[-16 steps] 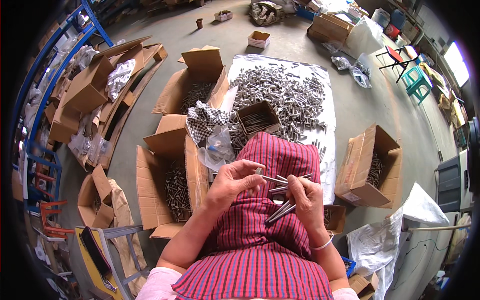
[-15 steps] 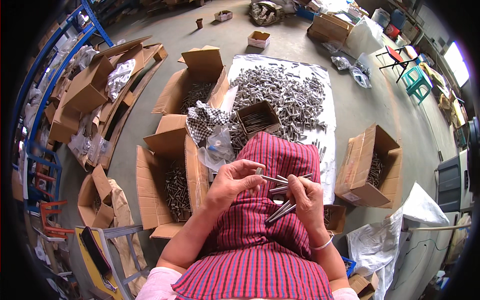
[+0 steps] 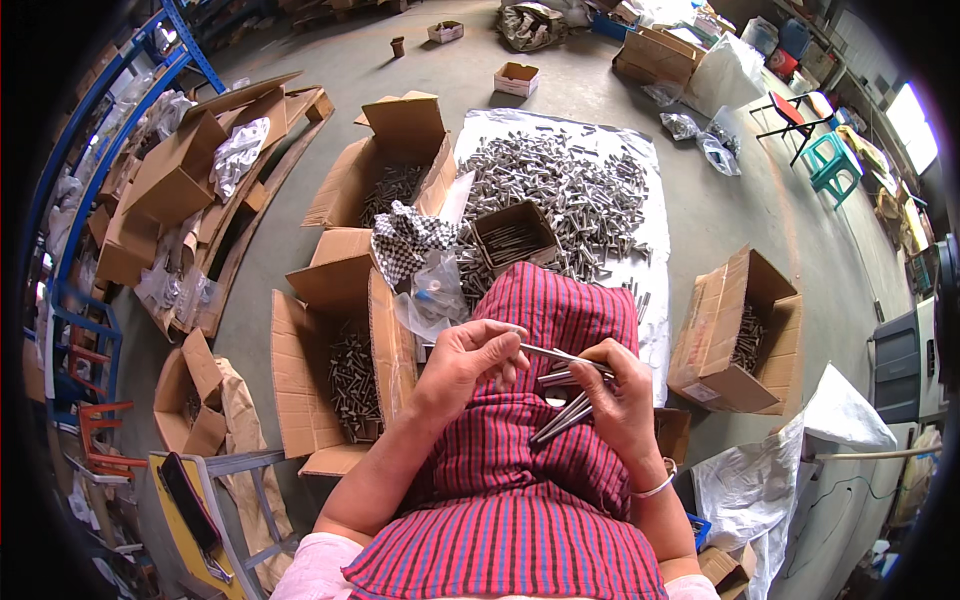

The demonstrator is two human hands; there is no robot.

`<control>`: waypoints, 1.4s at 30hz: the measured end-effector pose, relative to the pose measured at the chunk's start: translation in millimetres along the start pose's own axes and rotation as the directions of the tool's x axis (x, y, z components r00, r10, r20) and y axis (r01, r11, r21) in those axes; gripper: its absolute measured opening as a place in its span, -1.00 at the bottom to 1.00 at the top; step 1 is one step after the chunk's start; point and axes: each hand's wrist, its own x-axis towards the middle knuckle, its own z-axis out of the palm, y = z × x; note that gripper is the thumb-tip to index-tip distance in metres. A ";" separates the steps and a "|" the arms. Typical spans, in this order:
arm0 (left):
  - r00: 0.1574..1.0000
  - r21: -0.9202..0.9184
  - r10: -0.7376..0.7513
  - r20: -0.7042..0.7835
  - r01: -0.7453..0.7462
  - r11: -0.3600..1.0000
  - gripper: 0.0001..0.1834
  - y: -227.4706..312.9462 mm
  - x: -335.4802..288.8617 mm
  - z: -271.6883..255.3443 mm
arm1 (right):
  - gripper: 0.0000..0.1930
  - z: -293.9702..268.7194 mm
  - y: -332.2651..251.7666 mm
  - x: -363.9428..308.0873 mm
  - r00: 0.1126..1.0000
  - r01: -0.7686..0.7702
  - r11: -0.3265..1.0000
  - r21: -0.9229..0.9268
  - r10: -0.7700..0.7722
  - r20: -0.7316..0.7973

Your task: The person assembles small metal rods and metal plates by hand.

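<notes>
My left hand [image 3: 460, 368] pinches one end of a thin metal rod [image 3: 546, 352] between thumb and fingertips. The rod's other end reaches my right hand [image 3: 622, 402], whose thumb and forefinger press together there. In the right hand's grip sits a bundle of metal rods [image 3: 563, 420], slanting down toward the striped apron [image 3: 500, 450] on my lap. The right fingers hide part of the bundle. Just beyond my knees a small open carton [image 3: 484, 254] holds more rods. Behind it spreads a heap of short metal pins [image 3: 560, 180] on a white sheet [image 3: 652, 300].
Open cardboard boxes with metal pins stand at my left, one near [image 3: 293, 375] and one farther [image 3: 335, 180], and another box [image 3: 700, 350] at my right. A checkered cloth [image 3: 405, 240] and clear plastic bag [image 3: 437, 290] lie by the left boxes. White sheeting [image 3: 745, 490] drapes at lower right.
The small piece seen at my left fingertips no longer shows between them. My right thumb and forefinger have closed in on the thin rod, and the right hand has turned slightly.
</notes>
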 end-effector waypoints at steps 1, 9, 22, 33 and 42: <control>1.000 -0.041 -0.021 -0.004 0.021 0.999 -0.74 -2.4 0.6 -2.3 | -0.88 -2.2 -0.2 0.5 1.000 -0.001 1.000 -0.001 0.001 0.000; 0.999 -0.013 -0.027 -0.043 0.027 1.000 -0.75 -10.9 4.8 -8.2 | -0.90 -27.6 16.3 14.3 0.975 -0.090 0.839 0.537 0.184 -0.124; 0.997 -0.044 -0.039 -0.067 0.036 0.998 -0.78 -23.8 18.3 -12.0 | -0.84 -15.8 59.3 28.0 0.921 0.374 0.822 -0.430 -0.271 0.281; 0.997 -0.002 -0.033 -0.071 0.033 0.999 -0.73 -22.9 22.6 -21.2 | -0.83 -12.5 31.1 -17.7 0.743 0.518 0.652 -0.554 -0.022 0.669; 0.996 -0.075 -0.052 -0.076 0.047 0.996 -0.69 -8.3 7.5 -21.4 | -0.92 -21.3 0.2 -7.9 0.819 0.455 0.712 -0.534 -0.099 0.565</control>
